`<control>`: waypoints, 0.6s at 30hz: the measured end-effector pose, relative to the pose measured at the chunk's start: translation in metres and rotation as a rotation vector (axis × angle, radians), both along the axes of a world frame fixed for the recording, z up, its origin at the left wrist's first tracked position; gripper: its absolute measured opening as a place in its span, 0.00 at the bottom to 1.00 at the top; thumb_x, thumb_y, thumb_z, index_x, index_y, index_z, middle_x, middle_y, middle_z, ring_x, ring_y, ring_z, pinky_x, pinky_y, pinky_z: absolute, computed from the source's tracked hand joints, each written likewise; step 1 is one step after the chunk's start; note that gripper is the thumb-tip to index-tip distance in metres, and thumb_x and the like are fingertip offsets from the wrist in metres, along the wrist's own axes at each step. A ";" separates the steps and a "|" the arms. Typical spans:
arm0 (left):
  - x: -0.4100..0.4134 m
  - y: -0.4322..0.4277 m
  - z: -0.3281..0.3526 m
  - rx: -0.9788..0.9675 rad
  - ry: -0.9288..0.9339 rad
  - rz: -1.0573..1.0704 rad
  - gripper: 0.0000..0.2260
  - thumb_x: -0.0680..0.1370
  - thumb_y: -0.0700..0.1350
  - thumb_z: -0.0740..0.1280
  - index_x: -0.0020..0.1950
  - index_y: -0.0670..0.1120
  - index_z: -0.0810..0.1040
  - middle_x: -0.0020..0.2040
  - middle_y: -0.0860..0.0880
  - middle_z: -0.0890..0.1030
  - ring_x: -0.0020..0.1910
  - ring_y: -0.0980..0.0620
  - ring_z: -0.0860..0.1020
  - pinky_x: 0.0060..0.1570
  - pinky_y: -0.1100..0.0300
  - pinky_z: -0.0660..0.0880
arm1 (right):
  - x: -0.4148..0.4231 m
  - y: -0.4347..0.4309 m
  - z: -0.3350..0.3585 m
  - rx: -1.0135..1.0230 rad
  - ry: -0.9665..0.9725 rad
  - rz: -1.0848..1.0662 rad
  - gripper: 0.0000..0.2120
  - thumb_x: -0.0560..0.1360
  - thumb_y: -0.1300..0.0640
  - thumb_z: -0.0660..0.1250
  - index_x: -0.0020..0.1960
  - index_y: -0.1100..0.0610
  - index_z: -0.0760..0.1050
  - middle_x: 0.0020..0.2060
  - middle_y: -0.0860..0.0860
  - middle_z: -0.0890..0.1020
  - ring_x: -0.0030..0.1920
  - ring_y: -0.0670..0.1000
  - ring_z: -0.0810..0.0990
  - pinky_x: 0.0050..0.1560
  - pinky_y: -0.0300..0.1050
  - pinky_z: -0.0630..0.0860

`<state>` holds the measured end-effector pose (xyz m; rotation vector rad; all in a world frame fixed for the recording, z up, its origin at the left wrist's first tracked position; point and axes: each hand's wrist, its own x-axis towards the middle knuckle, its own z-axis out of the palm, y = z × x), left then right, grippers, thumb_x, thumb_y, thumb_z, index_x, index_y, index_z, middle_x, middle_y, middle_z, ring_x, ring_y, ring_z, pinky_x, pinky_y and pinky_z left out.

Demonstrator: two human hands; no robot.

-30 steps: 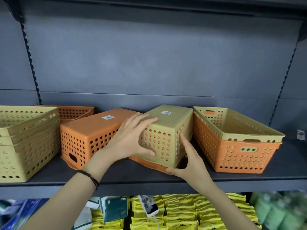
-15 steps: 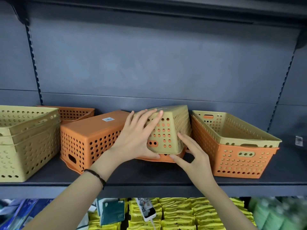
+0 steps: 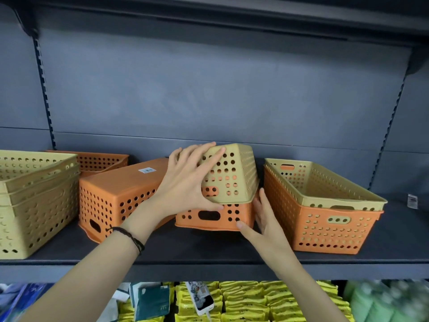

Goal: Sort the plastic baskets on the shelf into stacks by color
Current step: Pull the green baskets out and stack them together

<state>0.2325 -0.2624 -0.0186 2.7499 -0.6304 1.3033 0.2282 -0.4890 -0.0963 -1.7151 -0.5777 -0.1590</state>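
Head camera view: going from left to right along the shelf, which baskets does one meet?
Yellow basket stack → upside-down orange basket → upside-down yellow basket being lifted off an orange basket → yellow basket nested in an orange one.

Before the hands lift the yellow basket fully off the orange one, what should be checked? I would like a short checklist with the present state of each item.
1. Left hand grips the upside-down yellow basket: ok, fingers spread over its end, thumb under its rim.
2. Right hand steadies the orange basket below: ok, it presses on the front right corner.
3. Yellow basket is loosened from the orange one: ok, it sits tilted and raised.
4. Room above to lift: ok, open space up to the upper shelf.
5. Yellow stack at the left is ready to receive it: cannot tell, that stack stands upright and is partly out of view.
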 end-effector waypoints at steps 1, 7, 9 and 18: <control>0.000 0.000 0.001 -0.020 -0.001 0.004 0.54 0.61 0.75 0.66 0.81 0.53 0.54 0.79 0.44 0.65 0.75 0.44 0.62 0.73 0.35 0.59 | -0.001 0.001 -0.005 -0.021 -0.002 -0.010 0.42 0.75 0.57 0.70 0.74 0.35 0.45 0.68 0.28 0.61 0.68 0.29 0.61 0.73 0.42 0.60; -0.002 0.005 0.022 -0.173 0.065 0.034 0.55 0.60 0.76 0.64 0.83 0.53 0.57 0.81 0.47 0.62 0.77 0.42 0.62 0.74 0.39 0.56 | -0.011 -0.005 -0.020 -0.110 0.010 -0.048 0.36 0.76 0.59 0.67 0.74 0.37 0.51 0.57 0.18 0.68 0.64 0.29 0.69 0.71 0.41 0.65; -0.005 0.007 0.031 -0.247 0.089 0.057 0.56 0.59 0.76 0.64 0.83 0.56 0.56 0.82 0.49 0.60 0.78 0.44 0.60 0.74 0.41 0.55 | -0.014 -0.008 -0.019 -0.165 -0.029 -0.051 0.36 0.76 0.58 0.67 0.74 0.36 0.52 0.60 0.20 0.67 0.64 0.27 0.67 0.68 0.34 0.65; -0.017 0.010 0.070 -0.782 -0.064 0.030 0.51 0.57 0.72 0.67 0.80 0.58 0.64 0.80 0.46 0.61 0.78 0.43 0.60 0.74 0.42 0.54 | -0.002 -0.018 -0.017 -0.354 -0.017 -0.056 0.32 0.76 0.59 0.67 0.76 0.48 0.58 0.68 0.45 0.74 0.68 0.43 0.72 0.69 0.46 0.70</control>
